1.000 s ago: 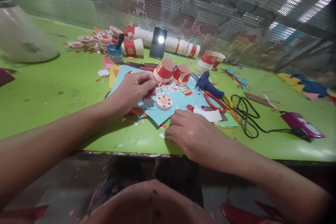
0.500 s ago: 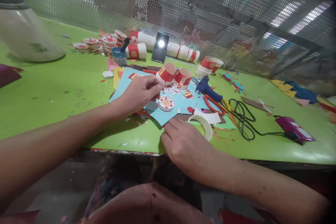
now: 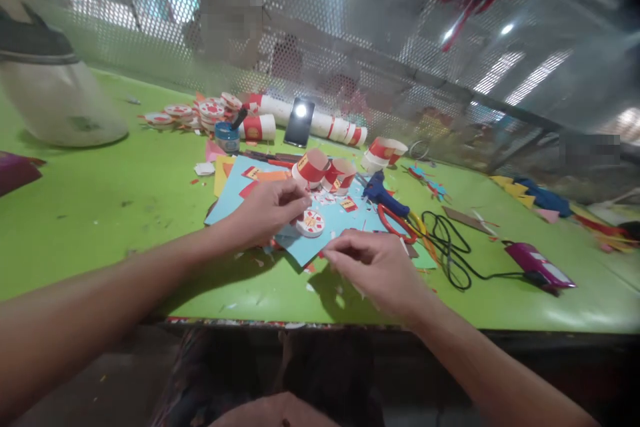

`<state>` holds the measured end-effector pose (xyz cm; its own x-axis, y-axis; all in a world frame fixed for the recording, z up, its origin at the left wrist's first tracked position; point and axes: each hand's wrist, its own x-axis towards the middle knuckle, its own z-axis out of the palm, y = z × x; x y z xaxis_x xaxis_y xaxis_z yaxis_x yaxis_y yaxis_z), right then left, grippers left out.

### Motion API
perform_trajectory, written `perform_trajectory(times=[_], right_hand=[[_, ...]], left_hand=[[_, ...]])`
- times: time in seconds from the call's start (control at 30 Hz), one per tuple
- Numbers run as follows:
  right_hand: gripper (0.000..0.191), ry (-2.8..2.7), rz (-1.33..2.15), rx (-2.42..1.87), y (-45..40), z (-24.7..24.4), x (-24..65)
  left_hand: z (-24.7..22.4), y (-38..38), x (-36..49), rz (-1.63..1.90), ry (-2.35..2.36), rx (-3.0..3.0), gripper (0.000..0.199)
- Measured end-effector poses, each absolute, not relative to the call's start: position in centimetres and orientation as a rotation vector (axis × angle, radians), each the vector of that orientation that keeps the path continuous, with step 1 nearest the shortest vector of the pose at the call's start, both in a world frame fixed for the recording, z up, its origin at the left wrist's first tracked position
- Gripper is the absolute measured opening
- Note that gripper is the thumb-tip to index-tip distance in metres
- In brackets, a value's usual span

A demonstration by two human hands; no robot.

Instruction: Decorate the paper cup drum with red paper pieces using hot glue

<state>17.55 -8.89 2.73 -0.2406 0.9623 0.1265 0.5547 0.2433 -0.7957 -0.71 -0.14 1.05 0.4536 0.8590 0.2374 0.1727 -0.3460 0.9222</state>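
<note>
My left hand (image 3: 273,210) is over the blue paper (image 3: 227,195), thumb and fingertips pinched together; whatever lies between them is too small to make out. Just right of its fingertips a white disc with red marks (image 3: 311,223) lies on the paper. My right hand (image 3: 373,263) hovers at the paper's right front corner, thumb and forefinger closed, with a shadow below; what it holds, if anything, cannot be made out. Two red-and-white cups (image 3: 311,169) (image 3: 340,176) stand behind the disc, near small paper scraps.
At the right lie a blue glue gun (image 3: 387,195), scissors (image 3: 397,223), a black cable (image 3: 453,247) and a purple box (image 3: 540,265). A blue jar (image 3: 227,137), a phone (image 3: 299,123) and a long cup stack (image 3: 300,115) are behind. A large jug (image 3: 60,97) stands left.
My right hand has risen from the table edge and moved right, its fingers reaching toward the disc. My left hand stays beside the disc. The camera view has tilted up.
</note>
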Motion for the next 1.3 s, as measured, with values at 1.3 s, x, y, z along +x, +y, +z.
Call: perform_trajectory(times=[1.3], right_hand=[[0.022, -1.298, 1.673, -1.062, -5.1, 3.9, 17.7]], left_hand=[[1.5, -1.2, -1.8, 0.540, 0.495, 1.332, 0.017]])
